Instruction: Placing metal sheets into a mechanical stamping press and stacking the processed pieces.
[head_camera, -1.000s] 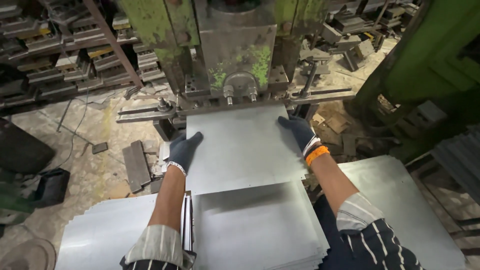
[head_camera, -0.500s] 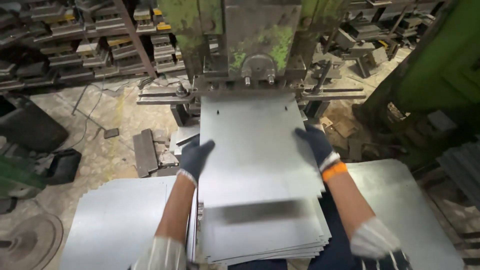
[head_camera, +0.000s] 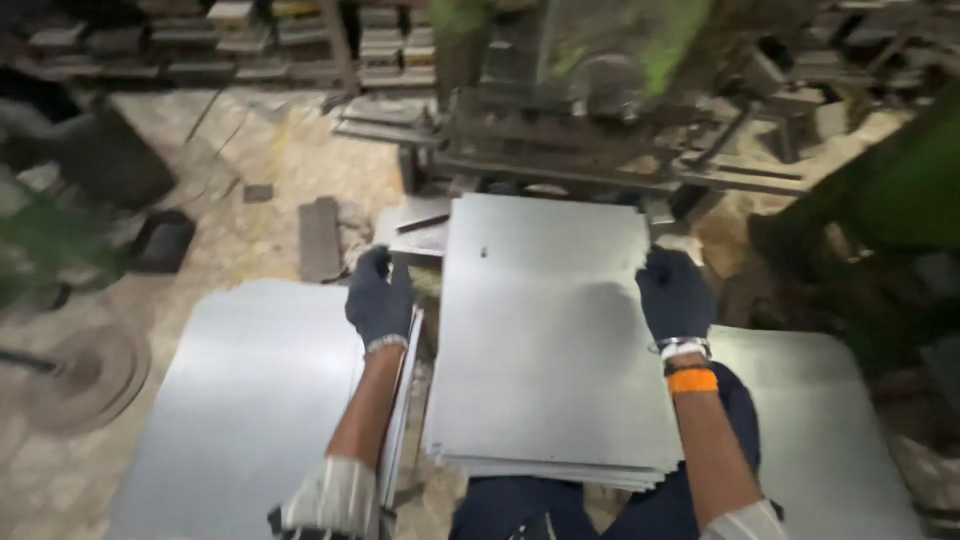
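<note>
Head view, downward, close, somewhat blurred.

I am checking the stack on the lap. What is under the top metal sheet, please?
Under the top metal sheet, edges of more sheets show at the near side, resting over dark trousers. The right hand holds its edge. How many sheets lie below is covered.

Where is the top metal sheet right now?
In the head view, the top sheet lies on the centre stack, just below the green press, with the right hand at its right edge and the left hand apart.
</note>
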